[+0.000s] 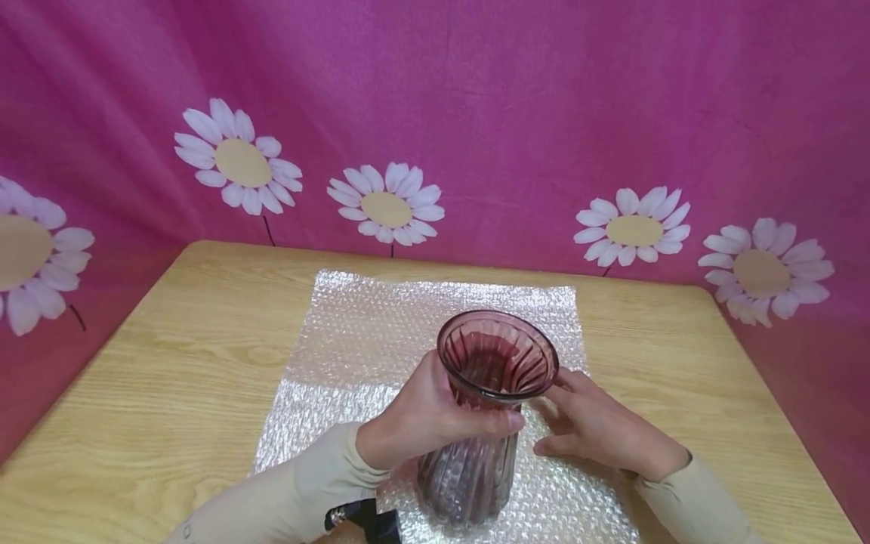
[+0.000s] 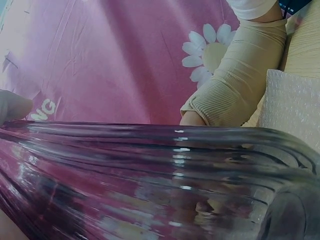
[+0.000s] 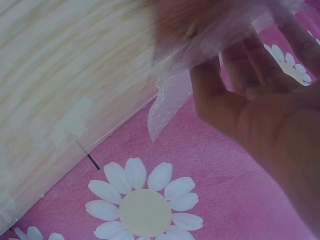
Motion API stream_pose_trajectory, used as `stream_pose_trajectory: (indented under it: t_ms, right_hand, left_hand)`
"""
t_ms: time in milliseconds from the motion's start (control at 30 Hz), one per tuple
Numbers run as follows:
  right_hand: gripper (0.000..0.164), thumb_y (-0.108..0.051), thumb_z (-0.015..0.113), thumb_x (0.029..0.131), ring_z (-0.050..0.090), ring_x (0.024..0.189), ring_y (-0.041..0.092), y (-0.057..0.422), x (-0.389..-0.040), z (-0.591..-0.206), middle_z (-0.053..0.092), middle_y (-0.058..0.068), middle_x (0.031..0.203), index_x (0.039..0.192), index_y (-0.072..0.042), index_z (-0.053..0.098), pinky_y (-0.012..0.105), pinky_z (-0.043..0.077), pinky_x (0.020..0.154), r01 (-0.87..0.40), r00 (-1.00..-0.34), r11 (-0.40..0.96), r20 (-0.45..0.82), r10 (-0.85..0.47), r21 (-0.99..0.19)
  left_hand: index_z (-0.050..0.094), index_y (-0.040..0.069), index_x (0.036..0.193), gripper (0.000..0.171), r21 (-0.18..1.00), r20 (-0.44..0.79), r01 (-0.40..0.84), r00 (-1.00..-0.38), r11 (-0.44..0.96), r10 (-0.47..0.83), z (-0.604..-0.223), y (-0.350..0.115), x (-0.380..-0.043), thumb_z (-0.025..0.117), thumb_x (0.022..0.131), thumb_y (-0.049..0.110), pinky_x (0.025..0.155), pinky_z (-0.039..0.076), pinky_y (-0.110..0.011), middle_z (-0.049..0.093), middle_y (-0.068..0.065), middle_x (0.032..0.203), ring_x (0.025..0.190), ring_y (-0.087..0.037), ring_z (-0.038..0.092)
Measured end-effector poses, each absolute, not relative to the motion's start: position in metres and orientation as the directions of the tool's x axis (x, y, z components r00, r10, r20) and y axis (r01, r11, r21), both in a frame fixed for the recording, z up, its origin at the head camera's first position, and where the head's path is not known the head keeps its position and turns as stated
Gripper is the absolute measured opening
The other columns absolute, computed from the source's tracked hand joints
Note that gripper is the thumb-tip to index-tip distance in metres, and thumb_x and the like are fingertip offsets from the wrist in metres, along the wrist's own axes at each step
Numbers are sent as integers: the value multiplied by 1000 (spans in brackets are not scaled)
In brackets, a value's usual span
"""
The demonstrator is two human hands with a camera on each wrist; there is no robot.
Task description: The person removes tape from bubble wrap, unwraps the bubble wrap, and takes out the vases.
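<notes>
A ribbed, tinted glass vase [image 1: 469,468] with a flared purple rim stands over the bubble wrap [image 1: 353,340]; whether its base touches the wrap I cannot tell. My left hand [image 1: 435,415] grips the vase below its rim, thumb across the front. In the left wrist view the vase's ribbed side [image 2: 165,150] fills the lower half. Beside the vase on the right is my right hand [image 1: 591,423], its thumb apart from the glass and some fingertips hidden behind the rim. Extended fingers of the right hand [image 3: 240,100] meet a translucent sheet in the right wrist view.
The wrap lies flat on a wood-grain table [image 1: 170,393]. Around the table's back and sides hangs a pink cloth [image 1: 476,113] with white daisies. A black device [image 1: 370,521] is at the left wrist.
</notes>
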State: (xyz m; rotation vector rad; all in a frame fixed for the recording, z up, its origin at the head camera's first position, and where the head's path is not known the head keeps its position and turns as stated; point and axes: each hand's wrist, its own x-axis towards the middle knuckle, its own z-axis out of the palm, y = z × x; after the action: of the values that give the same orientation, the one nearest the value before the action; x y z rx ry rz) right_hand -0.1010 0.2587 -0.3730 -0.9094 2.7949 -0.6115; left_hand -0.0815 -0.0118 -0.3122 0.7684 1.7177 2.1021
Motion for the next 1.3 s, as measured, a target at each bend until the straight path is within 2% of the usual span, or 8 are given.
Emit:
stream_pose_trajectory:
  t_ms: [200,500,733,967,1300]
  right_hand:
    - [90,-35,93,74,52,141,35,259,-100,-373,49,12,157,153,-24,51,60,46,117,-536,-811,744,-2,-585,-399]
    - [90,-35,93,74,51,141,35,259,-100,-373,49,12,157,153,-24,51,60,46,117,-534,-813,747,-2,-582,-396]
    - [87,-36,92,75,54,137,36,260,-99,-372,53,14,152,152,-22,52,62,48,113,-531,-815,747,1,-579,-401]
    - [84,-36,92,75,55,135,35,260,-99,-373,55,13,149,150,-21,55,60,49,113,-540,-813,750,8,-582,-381]
    - [87,-36,92,75,53,140,35,259,-100,-372,51,12,155,152,-23,52,60,47,115,-537,-811,740,5,-586,-406]
  left_hand:
    - [57,13,137,64,975,188,85,-811,-206,554,-311,-13,-81,87,81,16,109,56,-37,69,-17,132,117,-7,67]
    - [57,14,138,66,966,225,108,-804,-237,550,-311,-13,-82,88,81,19,107,57,-40,69,-17,132,117,-8,68]
    - [56,14,138,65,969,219,112,-808,-222,548,-310,-13,-82,86,80,13,108,56,-39,68,-17,132,117,-8,67]
    - [58,13,137,64,968,217,106,-809,-227,546,-309,-13,-82,87,80,15,105,58,-39,70,-17,130,115,-8,69]
    - [57,13,138,67,967,228,123,-807,-222,545,-310,-14,-82,88,79,20,107,58,-39,69,-17,133,117,-8,68]
